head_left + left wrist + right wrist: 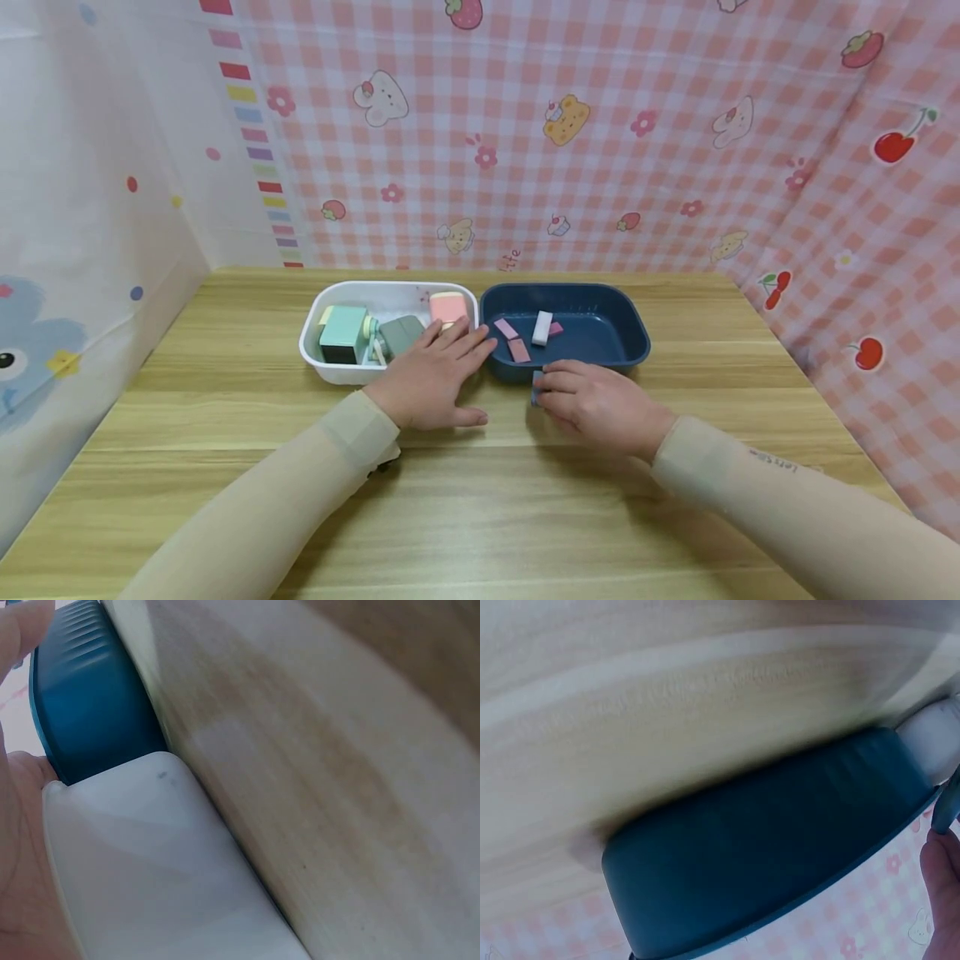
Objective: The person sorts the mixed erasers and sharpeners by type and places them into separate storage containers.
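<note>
My left hand (431,379) lies across the front right part of a white box (333,374), its fingers spread and straight toward the rim. Inside that box are a mint-green block-shaped item (346,327) with a dark face, a grey-green piece (402,333) and a pink item (447,307), partly covered by my fingers. Just in front of a dark blue box (600,302), my right hand (600,406) pinches a small blue block (536,388). The right wrist view catches part of the same block (946,806) at the fingertips.
The two boxes stand side by side on a wooden table (465,517). Within the dark blue one lie a white block (542,327) and several small pink blocks (519,350). Patterned cloth (510,167) hangs behind and on both sides.
</note>
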{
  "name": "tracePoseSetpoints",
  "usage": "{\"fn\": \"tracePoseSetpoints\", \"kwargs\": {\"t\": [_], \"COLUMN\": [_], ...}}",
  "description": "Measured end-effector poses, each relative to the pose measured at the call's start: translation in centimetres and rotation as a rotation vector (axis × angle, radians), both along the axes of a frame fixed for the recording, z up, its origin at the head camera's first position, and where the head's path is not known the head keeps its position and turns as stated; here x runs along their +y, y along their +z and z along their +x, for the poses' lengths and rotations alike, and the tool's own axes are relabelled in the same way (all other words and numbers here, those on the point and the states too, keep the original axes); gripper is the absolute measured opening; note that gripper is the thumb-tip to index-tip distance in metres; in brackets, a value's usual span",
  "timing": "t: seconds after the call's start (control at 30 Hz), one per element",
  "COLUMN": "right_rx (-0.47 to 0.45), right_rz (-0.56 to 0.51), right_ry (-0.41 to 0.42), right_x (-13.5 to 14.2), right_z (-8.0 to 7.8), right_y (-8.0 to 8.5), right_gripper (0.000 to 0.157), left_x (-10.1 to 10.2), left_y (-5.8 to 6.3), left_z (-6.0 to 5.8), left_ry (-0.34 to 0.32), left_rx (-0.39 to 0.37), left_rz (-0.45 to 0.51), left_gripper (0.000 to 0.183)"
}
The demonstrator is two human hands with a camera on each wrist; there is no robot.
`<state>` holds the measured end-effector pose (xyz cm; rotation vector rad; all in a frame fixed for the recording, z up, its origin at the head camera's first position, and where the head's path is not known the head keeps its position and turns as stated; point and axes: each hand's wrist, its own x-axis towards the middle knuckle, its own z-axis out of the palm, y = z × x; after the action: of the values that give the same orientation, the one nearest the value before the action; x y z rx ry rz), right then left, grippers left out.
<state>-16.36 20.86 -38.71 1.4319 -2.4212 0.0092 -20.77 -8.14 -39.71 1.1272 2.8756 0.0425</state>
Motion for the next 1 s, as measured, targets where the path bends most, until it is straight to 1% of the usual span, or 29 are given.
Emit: {"fn": "tracePoseSetpoints", "kwargs": {"t": [0.2, 0.43, 0.53, 0.77, 1.0], "right_rx": [0.027, 0.048, 0.067, 0.135, 0.188], "right_rz": [-0.03, -0.033, -0.037, -0.052, -0.028], "right_ry": [0.02, 0.0, 0.008, 0.028, 0.035], "right_x": [0.1, 0.4, 0.6, 1.0, 1.7], "right_z": [-0.3, -0.8, -1.1, -2.2, -3.4], "right_y": [0.6, 1.3, 1.5, 1.8, 2.2], "right_gripper": [0.033, 0.037, 0.037, 0.034, 0.032], "left_x": [0.0, 0.0, 0.0, 0.0, 0.0], "left_y": [0.1, 0.1, 0.0, -0.1, 0.0], "left_z": [0.0, 0.0, -0.1, 0.0, 0.1], "left_ry": [0.005, 0.0, 0.0, 0.002, -0.001], "left_rx": [-0.01, -0.006, -0.007, 0.004, -0.005], "left_rz": [-0.006, 0.005, 0.002, -0.003, 0.009], "left_gripper": [0.105, 0.105, 0.105, 0.105, 0.104]}}
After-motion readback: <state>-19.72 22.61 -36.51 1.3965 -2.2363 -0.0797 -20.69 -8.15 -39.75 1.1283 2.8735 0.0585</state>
